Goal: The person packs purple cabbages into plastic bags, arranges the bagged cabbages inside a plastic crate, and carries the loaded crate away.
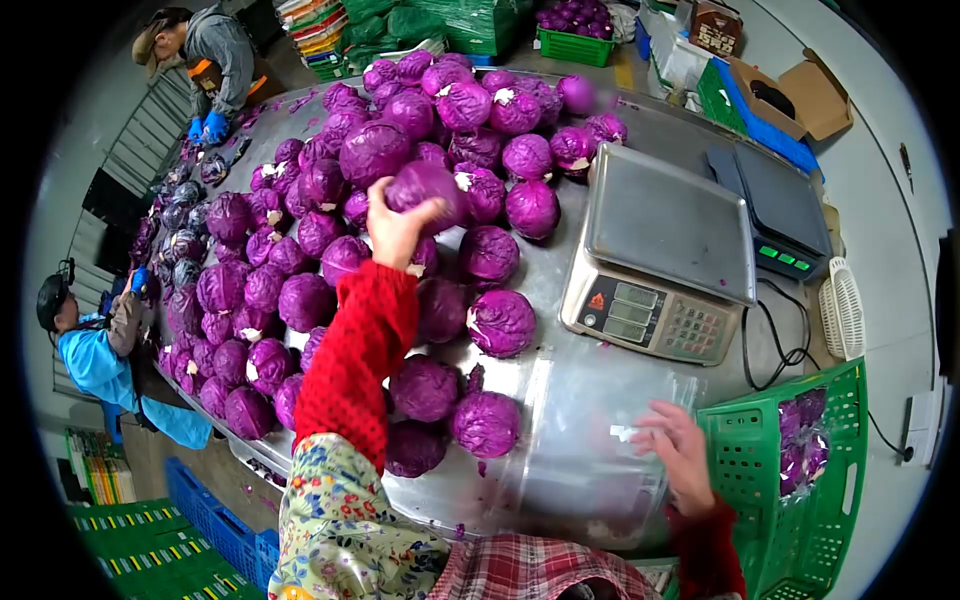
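Observation:
My left hand (396,228) reaches over the heap and is closed around a red cabbage (430,190), slightly blurred. More red cabbages (375,152) lie under and around it on the metal table (560,270). My right hand (677,452) is low on the right, its fingers apart with nothing in them and somewhat smeared by motion. Below and beside that hand are clear plastic bags (590,460) lying flat on the table. Two cabbages (487,423) sit nearer my body, left of the bags.
A weighing scale (665,225) with a bare metal pan stands right of the heap; a second scale (780,205) is behind it. A green crate (730,450) holding bagged cabbage (802,440) is at the right. Two people (225,60) work along the table's left side.

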